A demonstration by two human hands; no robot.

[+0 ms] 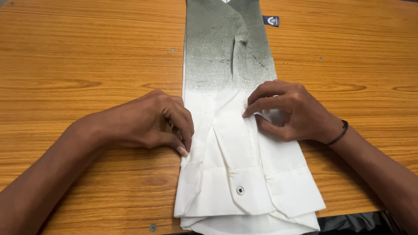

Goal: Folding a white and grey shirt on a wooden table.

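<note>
Two hands were at work on one garment. Our left hand (161,124) rested on the wooden surface (78,65) at the left edge of the folded shirt (235,143), fingers curled inward and fingertips pressing the fabric's border — it was nearly closed, though we could not tell whether it pinched any cloth. The shirt lay in a long narrow strip down the middle of the surface, grey-green at the far end, fading to white near us, with a buttoned cuff (240,190) lying on top at the near end. Our right hand (289,111) pressed down on the white part, fingers bent, index fingertip and thumb touching the cloth around a small fold — a dark band (339,132) circled its wrist. A small dark label (271,20) stuck out at the shirt's far right edge.
</note>
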